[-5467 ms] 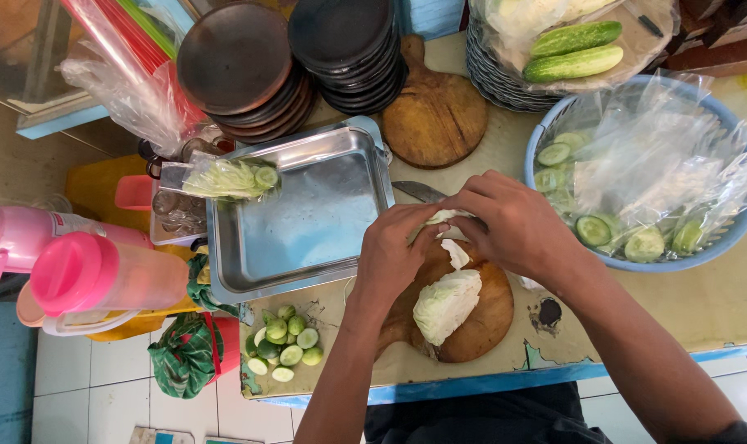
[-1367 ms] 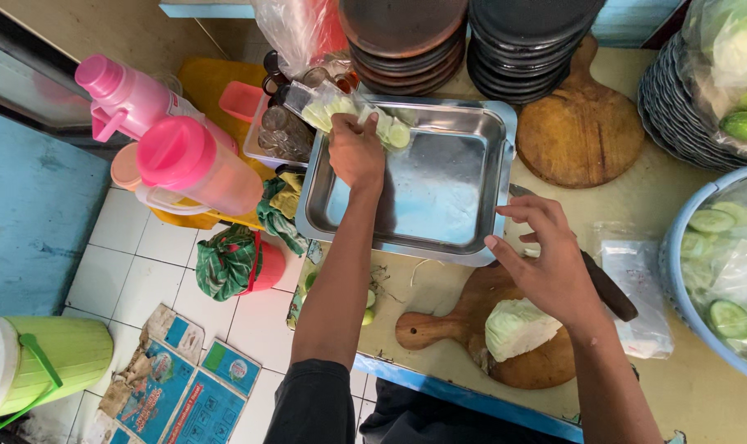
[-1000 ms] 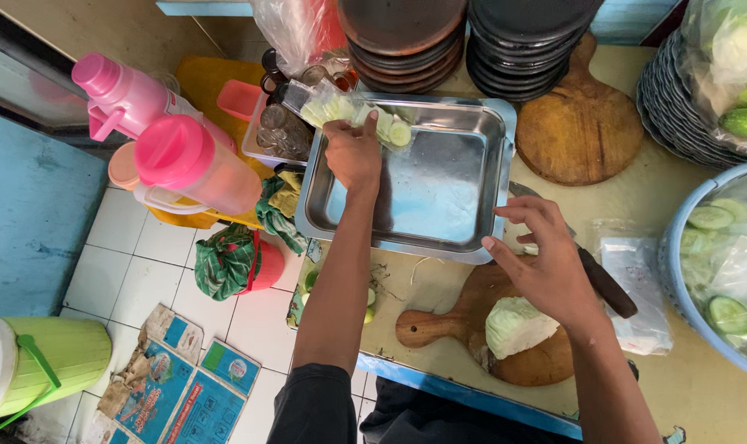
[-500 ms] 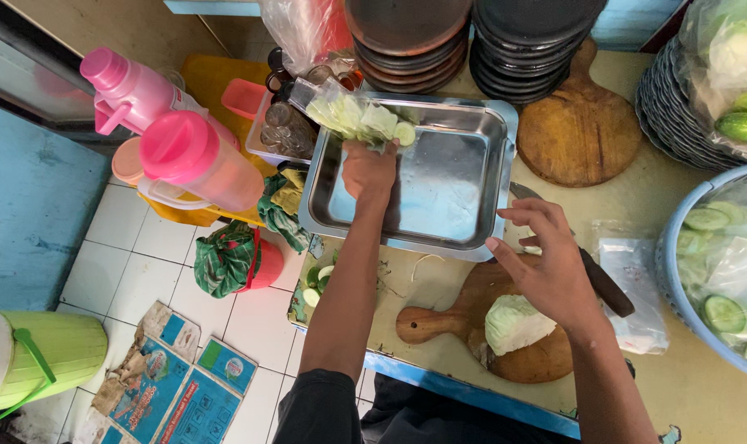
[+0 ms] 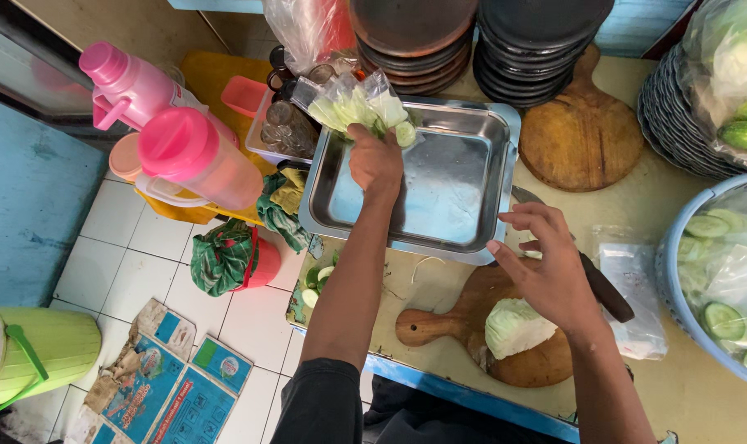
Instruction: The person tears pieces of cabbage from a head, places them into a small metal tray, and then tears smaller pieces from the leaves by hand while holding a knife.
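My left hand [image 5: 376, 163] is lifted over the steel tray [image 5: 472, 214] and grips a clear plastic bag of cut vegetables [image 5: 353, 102] with cucumber slices in it. My right hand [image 5: 545, 267] hovers open above a round wooden cutting board [image 5: 439, 325], fingers spread, holding nothing. A pale wedge of cabbage [image 5: 514, 326] lies on that board under the hand. A dark-handled knife [image 5: 600, 284] rests on the counter, partly hidden behind my right hand.
Stacked dark plates [image 5: 538, 41] and a second wooden board [image 5: 582, 136] stand behind the tray. A blue basin [image 5: 671, 271] with bagged cucumber slices is at right. Two pink jugs [image 5: 194, 156], a tub of small jars [image 5: 285, 130] and a green bucket [image 5: 44, 349] are at left.
My left hand has raised the bag of vegetables off the tray's far-left corner and holds it higher over the tray. My right hand stays over the board.
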